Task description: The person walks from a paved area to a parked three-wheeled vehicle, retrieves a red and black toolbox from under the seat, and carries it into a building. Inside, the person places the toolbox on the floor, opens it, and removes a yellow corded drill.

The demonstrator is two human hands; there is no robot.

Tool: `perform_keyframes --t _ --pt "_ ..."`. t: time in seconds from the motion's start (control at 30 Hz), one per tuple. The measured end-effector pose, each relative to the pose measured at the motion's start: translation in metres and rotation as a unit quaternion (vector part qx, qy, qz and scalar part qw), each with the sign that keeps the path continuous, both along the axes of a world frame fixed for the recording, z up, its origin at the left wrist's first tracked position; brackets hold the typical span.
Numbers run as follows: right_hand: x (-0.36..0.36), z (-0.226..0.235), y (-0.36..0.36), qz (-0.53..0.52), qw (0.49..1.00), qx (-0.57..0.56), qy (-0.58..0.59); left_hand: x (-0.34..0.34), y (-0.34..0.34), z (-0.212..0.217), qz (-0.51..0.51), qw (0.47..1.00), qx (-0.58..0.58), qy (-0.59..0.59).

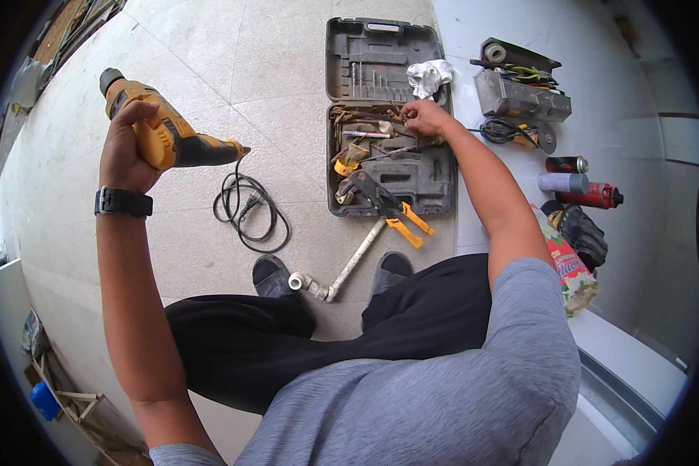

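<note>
My left hand [123,159] is wrapped round a yellow and black corded power drill [165,132], raised off the floor at the left. Its black cord [268,237] runs down into a loose coil with the plug on the tiles. Over the upper right of an open dark tool case [429,185], my right hand [425,119] has its fingers pinched together; whatever they hold is too small to name. Assorted bits and small tools fill the case's tray, and several drill bits [375,80] sit in its lid. A crumpled white cloth [429,77] lies on the lid's right edge.
Yellow-handled cutters [380,198] stick out over the case's front edge. An elbowed white pipe [356,262] lies between my feet. To the right stand a metal toolbox [516,95], an angle grinder [530,137], several cans [594,195] and a printed bag [571,268].
</note>
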State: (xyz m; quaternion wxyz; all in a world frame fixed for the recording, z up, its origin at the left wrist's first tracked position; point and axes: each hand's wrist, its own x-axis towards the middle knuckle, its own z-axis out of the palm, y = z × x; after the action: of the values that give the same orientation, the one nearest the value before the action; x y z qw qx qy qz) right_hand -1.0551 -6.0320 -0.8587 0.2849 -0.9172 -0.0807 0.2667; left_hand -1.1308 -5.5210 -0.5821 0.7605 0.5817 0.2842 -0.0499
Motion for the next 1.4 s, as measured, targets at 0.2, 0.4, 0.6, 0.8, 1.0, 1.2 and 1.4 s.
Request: perform_keyframes --t 0.2,0.4,0.6,0.8,1.0,1.2,1.4 --pt "-0.005 0.0 -0.015 0.017 1.0 0.001 0.0 -0.001 -0.002 -0.001 -0.014 1.0 -0.014 -0.007" --pt "-0.016 0.015 0.026 0.126 0.991 -0.043 0.014 -0.004 -0.004 0.001 -0.018 1.0 0.004 -0.015" --pt "-0.033 0.031 0.072 0.186 0.966 -0.178 -0.032 -0.004 -0.002 0.001 -0.019 0.999 0.032 -0.025" --pt "-0.05 0.04 0.13 0.154 0.981 -0.119 0.002 -0.004 -0.002 -0.001 -0.018 1.0 0.013 -0.023" --pt "-0.113 0.024 0.176 0.129 0.978 -0.165 -0.023 -0.004 -0.006 -0.001 -0.016 1.0 0.007 -0.02" --pt "-0.12 0.017 0.171 0.12 0.974 -0.184 -0.058 -0.003 -0.004 -0.006 -0.025 0.999 -0.001 -0.025" --pt "-0.116 0.029 0.132 0.158 0.972 -0.144 -0.099 -0.001 -0.003 -0.009 -0.017 0.999 0.032 -0.024"
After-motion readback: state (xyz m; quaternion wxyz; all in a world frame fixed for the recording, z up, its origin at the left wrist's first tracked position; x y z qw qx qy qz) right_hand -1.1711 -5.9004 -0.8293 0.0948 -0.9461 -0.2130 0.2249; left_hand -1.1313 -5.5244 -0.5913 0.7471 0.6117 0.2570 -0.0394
